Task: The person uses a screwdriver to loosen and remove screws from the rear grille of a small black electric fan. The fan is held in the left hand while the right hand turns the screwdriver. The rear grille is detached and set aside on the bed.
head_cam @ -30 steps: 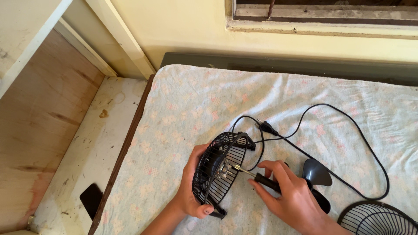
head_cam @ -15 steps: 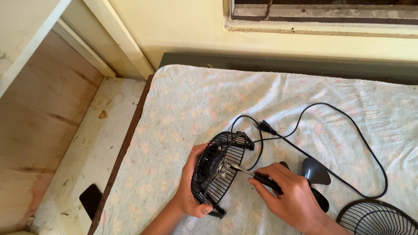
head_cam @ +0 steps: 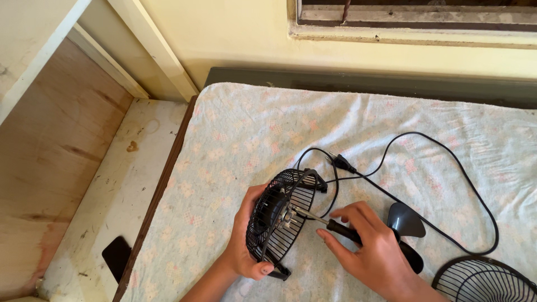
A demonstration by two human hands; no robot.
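Observation:
My left hand (head_cam: 241, 240) grips the back of a small black fan's rear wire cage (head_cam: 279, 215), which stands on edge on a pale flowered cloth (head_cam: 251, 134). My right hand (head_cam: 372, 254) holds a black-handled screwdriver (head_cam: 327, 222) whose metal tip touches the motor hub in the middle of the cage. A dark grey fan blade (head_cam: 405, 221) lies just behind my right hand. The fan's black power cord (head_cam: 447, 156) loops over the cloth, its plug (head_cam: 342, 163) lying beyond the cage.
A second black wire grille (head_cam: 484, 282) lies at the bottom right corner. To the left runs a worn white ledge (head_cam: 112, 207) with a dark slot (head_cam: 116, 254), beside a wooden panel. A yellow wall and window sill stand behind the table.
My right hand's fingers have shifted on the screwdriver handle, and the shaft has tilted slightly. The cage and my left hand have stayed where they were.

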